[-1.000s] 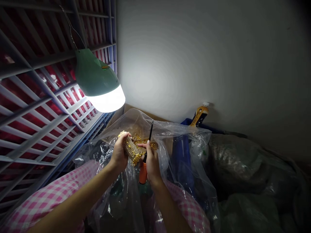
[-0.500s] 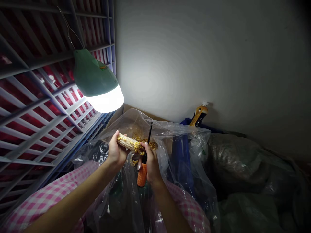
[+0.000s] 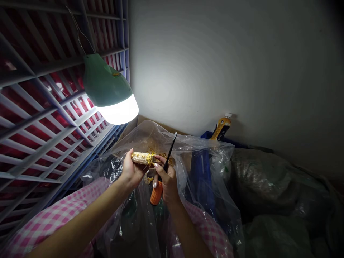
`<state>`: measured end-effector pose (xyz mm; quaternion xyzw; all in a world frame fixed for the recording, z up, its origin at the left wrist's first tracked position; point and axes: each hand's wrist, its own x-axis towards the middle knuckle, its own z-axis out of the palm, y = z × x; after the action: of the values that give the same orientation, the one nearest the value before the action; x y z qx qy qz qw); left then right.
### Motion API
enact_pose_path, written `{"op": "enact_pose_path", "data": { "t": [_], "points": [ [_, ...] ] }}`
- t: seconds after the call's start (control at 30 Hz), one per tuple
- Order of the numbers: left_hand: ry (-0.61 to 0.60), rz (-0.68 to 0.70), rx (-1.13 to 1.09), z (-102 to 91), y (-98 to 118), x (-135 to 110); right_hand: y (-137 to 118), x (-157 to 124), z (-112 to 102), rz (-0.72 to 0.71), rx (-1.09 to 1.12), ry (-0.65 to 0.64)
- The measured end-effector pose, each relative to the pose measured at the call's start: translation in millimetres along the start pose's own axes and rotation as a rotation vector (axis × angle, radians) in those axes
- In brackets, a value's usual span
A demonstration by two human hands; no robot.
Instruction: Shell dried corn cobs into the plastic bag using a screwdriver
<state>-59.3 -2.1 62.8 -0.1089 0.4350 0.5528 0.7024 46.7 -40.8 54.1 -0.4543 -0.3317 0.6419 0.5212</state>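
Note:
A mostly bare corn cob [image 3: 142, 158] lies sideways in the grip of my left hand [image 3: 131, 170], with yellow kernels left mainly at its right end. My right hand [image 3: 168, 179] is closed around a screwdriver [image 3: 156, 193] with an orange handle; its dark shaft slants up and to the right. The fingers of that hand also touch the cob's right end. Loose corn kernels [image 3: 149, 180] show below the cob, in the clear plastic bag [image 3: 150, 132] spread open under both hands.
A lit green lamp [image 3: 110, 87] hangs at the left before a slatted plastic crate wall [image 3: 51, 104]. Behind the bag is a cardboard edge [image 3: 158, 126]. To the right stand a blue container [image 3: 200, 175], a drink bottle [image 3: 221, 127] and stuffed sacks [image 3: 268, 179]. A wall [image 3: 228, 64] rises behind.
The cob has turned closer to level, its right end rising slightly. The screwdriver has tilted, its tip swinging to the right. Both hands keep their hold.

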Motion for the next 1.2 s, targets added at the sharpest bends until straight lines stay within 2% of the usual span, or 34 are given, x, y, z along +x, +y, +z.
{"op": "enact_pose_path", "data": {
  "t": [0.77,1.0,1.1,1.2],
  "points": [
    [0.017,-0.003,0.002,-1.6,-4.8,3.2,1.7,-1.1,-1.3,0.016,-0.019,0.003],
    [0.076,-0.020,-0.058,2.3,-5.0,-0.8,1.6,-4.3,0.2,0.029,-0.049,-0.010],
    [0.101,0.002,-0.008,2.2,-4.8,-1.5,-1.0,-5.5,0.3,0.019,-0.119,-0.007],
    [0.122,0.048,0.063,1.2,-3.9,-2.9,-7.0,-6.5,-1.6,-0.007,-0.308,0.008]
  ]
}}
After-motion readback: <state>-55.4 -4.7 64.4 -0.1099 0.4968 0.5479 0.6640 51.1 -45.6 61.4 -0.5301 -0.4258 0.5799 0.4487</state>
